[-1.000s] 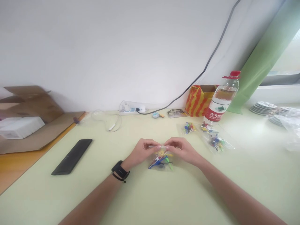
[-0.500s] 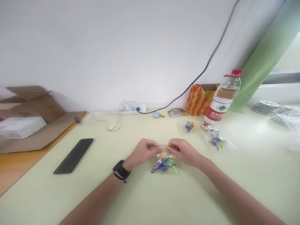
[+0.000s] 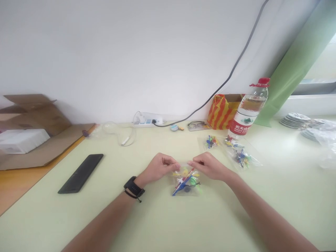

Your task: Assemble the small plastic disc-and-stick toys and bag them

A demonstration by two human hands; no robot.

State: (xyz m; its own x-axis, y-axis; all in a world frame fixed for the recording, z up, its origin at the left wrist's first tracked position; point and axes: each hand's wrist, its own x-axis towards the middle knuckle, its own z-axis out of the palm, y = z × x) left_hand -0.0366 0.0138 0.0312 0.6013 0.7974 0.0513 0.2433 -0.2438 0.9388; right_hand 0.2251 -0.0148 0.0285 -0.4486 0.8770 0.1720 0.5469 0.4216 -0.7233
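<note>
A clear plastic bag (image 3: 186, 182) with small coloured plastic parts in it, blue, green, yellow and red, is between my hands over the light green table (image 3: 168, 220). My left hand (image 3: 163, 167) pinches the bag's upper left edge between thumb and fingers. At the upper right edge, my right hand (image 3: 210, 165) pinches the bag the same way. A black watch (image 3: 133, 188) is on my left wrist. Whether the bag's mouth is sealed I cannot tell.
Clear bags of coloured parts (image 3: 243, 157) lie right, before a large water bottle (image 3: 245, 117) and a striped paper bag (image 3: 223, 112). A black flat case (image 3: 81, 174) lies left, near an open cardboard box (image 3: 36, 112). At the wall are a power strip (image 3: 147, 120) and glasses (image 3: 197, 125).
My right hand has shifted slightly right and up, and its fingers are a little farther from my left hand. The bag between them looks more spread along its top edge.
</note>
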